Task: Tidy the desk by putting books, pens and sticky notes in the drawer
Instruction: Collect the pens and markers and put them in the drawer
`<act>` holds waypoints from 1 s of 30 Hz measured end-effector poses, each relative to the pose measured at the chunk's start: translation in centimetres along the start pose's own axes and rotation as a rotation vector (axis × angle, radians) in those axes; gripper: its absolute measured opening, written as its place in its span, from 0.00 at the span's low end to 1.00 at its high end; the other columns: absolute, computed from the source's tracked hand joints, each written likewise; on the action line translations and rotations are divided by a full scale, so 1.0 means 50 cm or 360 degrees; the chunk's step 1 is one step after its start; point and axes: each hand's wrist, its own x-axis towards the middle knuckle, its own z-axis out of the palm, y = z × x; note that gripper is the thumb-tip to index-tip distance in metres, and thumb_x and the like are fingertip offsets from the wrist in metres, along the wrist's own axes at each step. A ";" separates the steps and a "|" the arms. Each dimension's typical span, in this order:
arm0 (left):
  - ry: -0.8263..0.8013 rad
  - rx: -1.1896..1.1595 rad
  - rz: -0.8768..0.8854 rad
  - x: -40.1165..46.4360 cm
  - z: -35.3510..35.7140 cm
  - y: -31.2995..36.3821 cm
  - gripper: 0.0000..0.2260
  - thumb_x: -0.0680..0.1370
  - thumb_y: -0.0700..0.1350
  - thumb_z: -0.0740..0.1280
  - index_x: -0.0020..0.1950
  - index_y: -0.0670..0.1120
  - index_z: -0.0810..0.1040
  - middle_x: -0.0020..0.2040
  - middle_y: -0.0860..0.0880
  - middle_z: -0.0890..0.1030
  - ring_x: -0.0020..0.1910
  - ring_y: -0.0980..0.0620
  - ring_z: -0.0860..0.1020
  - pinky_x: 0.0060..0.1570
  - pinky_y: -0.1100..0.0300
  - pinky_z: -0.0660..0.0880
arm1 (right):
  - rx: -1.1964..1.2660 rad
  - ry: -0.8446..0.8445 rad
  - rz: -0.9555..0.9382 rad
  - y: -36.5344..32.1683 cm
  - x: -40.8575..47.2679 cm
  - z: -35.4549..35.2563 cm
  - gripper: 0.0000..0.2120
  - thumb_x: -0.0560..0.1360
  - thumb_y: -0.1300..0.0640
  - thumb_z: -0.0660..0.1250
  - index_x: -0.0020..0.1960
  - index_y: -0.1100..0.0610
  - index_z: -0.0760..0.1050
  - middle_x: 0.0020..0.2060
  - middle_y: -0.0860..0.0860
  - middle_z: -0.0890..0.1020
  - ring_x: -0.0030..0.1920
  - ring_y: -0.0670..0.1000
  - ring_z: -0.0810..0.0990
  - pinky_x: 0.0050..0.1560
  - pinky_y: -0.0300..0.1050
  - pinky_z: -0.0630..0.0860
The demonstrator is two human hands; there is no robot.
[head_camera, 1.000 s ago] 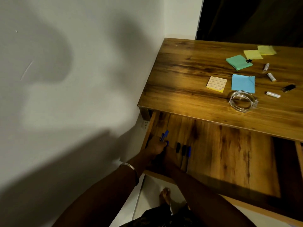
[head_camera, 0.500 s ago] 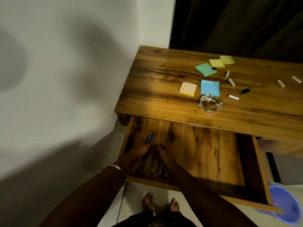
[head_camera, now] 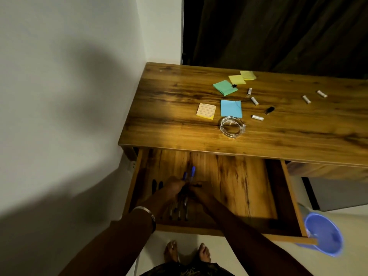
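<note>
The wooden drawer (head_camera: 235,180) is pulled out under the desk (head_camera: 179,124). Both hands are down in its left part, over several pens (head_camera: 180,211) that lie side by side. My left hand (head_camera: 169,191) grips two blue-capped pens (head_camera: 189,174), whose caps stick out past the fingers. My right hand (head_camera: 196,189) touches the same bundle from the right; how its fingers are set is lost in shadow. On the desk lie sticky notes: a yellow pad (head_camera: 206,111), a blue one (head_camera: 231,108), a green one (head_camera: 225,87) and two yellow ones (head_camera: 242,77).
A clear glass ashtray (head_camera: 232,127) stands near the desk's front edge. Several small white caps (head_camera: 257,117) and a black cap (head_camera: 269,110) are scattered to its right. A blue bucket (head_camera: 322,236) stands on the floor by the drawer's right corner. A white wall is on the left.
The view has pulled back and swung right, so more of the desk and the bucket show. The hands stay in the drawer's left part; the blue-capped pens have shifted slightly right.
</note>
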 end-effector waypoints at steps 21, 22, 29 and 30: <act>0.0411 0.0029 0.0190 0.025 -0.147 0.011 0.13 0.75 0.38 0.70 0.57 0.34 0.76 0.47 0.41 0.77 0.42 0.48 0.77 0.34 0.61 0.74 | -0.2056 -0.0031 -0.0704 -0.077 0.127 0.076 0.15 0.79 0.62 0.59 0.63 0.61 0.75 0.61 0.57 0.78 0.59 0.58 0.79 0.55 0.49 0.75; 0.0421 0.0016 0.0189 0.027 -0.152 0.009 0.13 0.75 0.38 0.70 0.57 0.34 0.76 0.46 0.41 0.77 0.41 0.49 0.76 0.32 0.63 0.72 | -0.2089 -0.0039 -0.0713 -0.076 0.132 0.082 0.15 0.78 0.62 0.59 0.63 0.61 0.75 0.60 0.57 0.78 0.58 0.58 0.79 0.54 0.50 0.76; 0.0437 0.0012 0.0221 0.036 -0.172 0.010 0.06 0.75 0.38 0.70 0.41 0.45 0.75 0.37 0.48 0.76 0.35 0.52 0.75 0.32 0.62 0.71 | -0.2224 -0.0018 -0.0829 -0.075 0.160 0.087 0.14 0.75 0.63 0.62 0.59 0.59 0.78 0.56 0.57 0.79 0.55 0.60 0.80 0.51 0.52 0.79; 0.0437 0.0004 0.0220 0.038 -0.171 0.011 0.06 0.74 0.38 0.70 0.41 0.45 0.74 0.37 0.48 0.76 0.34 0.53 0.75 0.31 0.62 0.71 | -0.2229 -0.0032 -0.0848 -0.076 0.159 0.085 0.14 0.75 0.63 0.62 0.59 0.58 0.78 0.57 0.56 0.79 0.56 0.59 0.80 0.51 0.52 0.79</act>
